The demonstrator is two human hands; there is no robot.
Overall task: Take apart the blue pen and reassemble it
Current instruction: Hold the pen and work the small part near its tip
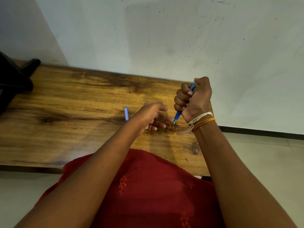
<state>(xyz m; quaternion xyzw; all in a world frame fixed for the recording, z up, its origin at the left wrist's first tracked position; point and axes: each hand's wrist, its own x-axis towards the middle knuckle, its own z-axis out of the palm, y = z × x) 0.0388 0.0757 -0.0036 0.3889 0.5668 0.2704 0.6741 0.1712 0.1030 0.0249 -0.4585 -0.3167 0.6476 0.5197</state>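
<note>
My right hand is closed in a fist around the blue pen, held nearly upright above the right end of the wooden table. The pen's tip points down toward the wood, and its top end pokes out beside my thumb. My left hand hovers low over the table just left of the pen tip, fingers spread and holding nothing. A pale blue pen part, blurred, lies on the table just left of my left hand.
A black object stands at the table's far left end. A white wall rises behind the table. Pale floor tiles lie to the right. My red garment covers the table's near edge.
</note>
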